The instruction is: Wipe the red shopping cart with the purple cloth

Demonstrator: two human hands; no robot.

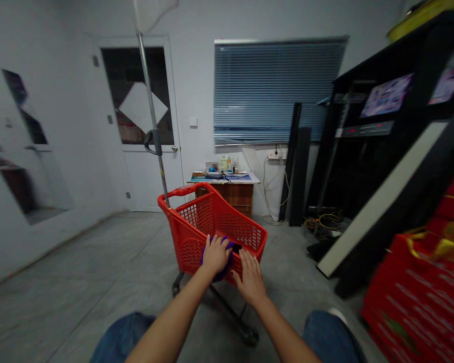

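Observation:
A small red plastic shopping cart (196, 222) stands on the grey floor in front of me, its handle at the far side and a metal pole rising from it. My left hand (215, 254) lies on a dark purple object (229, 248) at the cart's near rim, fingers curled over it. My right hand (250, 276) rests beside it on the cart's near wall, fingers stretched out flat. My knees in blue jeans show at the bottom edge.
A wooden desk (230, 191) with small items stands behind the cart under a window blind. Red boxes (419, 282) are stacked at the right. A black shelf unit (382, 151) and a leaning white board (386, 201) stand at right. A white door (144, 126) is at back left.

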